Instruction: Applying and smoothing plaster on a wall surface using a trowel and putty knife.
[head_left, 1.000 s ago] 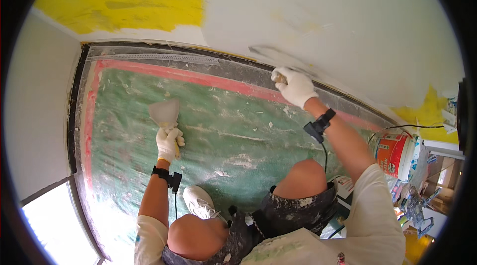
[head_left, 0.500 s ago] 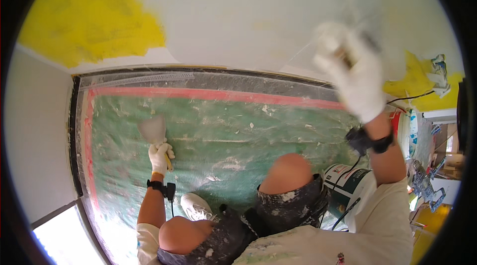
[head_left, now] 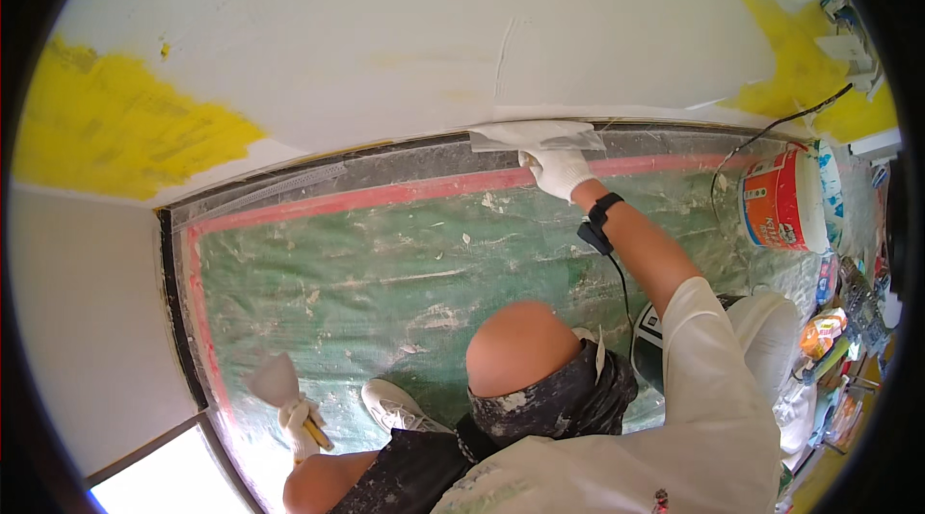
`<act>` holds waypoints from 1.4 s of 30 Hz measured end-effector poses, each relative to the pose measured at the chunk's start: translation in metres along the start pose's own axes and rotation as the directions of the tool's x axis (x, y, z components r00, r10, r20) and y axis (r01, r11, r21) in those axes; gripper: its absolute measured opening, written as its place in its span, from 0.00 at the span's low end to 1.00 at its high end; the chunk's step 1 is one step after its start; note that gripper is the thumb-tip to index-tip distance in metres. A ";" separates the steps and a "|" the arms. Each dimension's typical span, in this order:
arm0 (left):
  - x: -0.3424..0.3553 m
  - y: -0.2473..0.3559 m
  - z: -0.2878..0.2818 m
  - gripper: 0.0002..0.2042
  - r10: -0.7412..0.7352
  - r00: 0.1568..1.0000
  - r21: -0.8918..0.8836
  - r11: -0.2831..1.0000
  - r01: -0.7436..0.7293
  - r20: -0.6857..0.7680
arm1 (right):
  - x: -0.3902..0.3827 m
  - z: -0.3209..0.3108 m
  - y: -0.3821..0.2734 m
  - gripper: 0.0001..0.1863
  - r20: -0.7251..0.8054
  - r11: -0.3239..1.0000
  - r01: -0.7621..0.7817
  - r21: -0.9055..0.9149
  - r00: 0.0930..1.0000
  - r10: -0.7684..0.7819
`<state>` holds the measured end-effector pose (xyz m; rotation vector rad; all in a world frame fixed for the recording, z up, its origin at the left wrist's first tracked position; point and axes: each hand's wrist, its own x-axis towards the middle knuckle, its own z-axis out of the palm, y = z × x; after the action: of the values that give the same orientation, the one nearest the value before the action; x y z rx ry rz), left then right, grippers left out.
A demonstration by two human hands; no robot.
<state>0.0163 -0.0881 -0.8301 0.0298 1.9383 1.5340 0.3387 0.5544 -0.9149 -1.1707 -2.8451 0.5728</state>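
In its white glove, my left hand (head_left: 296, 425) is closed on the handle of a putty knife (head_left: 274, 381), low on the left and away from the wall. The knife's flat blade points up and to the left. My right hand (head_left: 559, 173), also gloved, reaches forward to the foot of the wall (head_left: 385, 42), closed on a wide filling blade (head_left: 540, 136) smeared with white putty. That blade lies along the wall's bottom edge; its handle is hidden by my fingers. A raised ridge of putty (head_left: 503, 56) runs up the wall above it.
Green sheeting with pink borders (head_left: 385, 273) covers the floor. At the right stand a red and white bucket (head_left: 771, 201) and a partly hidden white tub (head_left: 766, 336). A black cable (head_left: 790, 117) hangs from the wall. Yellow patches (head_left: 125, 129) mark the wall.
My right hand has come down from high on the wall to its base, bringing the filling blade along. My left hand, with the putty knife, now sits lower in view. The view has shifted right.
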 end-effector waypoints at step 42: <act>0.087 0.031 -0.127 0.14 0.284 0.953 0.730 -0.673 0.118 0.108 | -0.048 -0.067 0.132 0.17 0.194 0.970 -0.231 -0.074 0.951 0.241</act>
<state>-0.1270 -0.1527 -0.8321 1.0134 2.7351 -1.3057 0.4725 0.6293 -0.8911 -1.5625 -2.9185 0.6681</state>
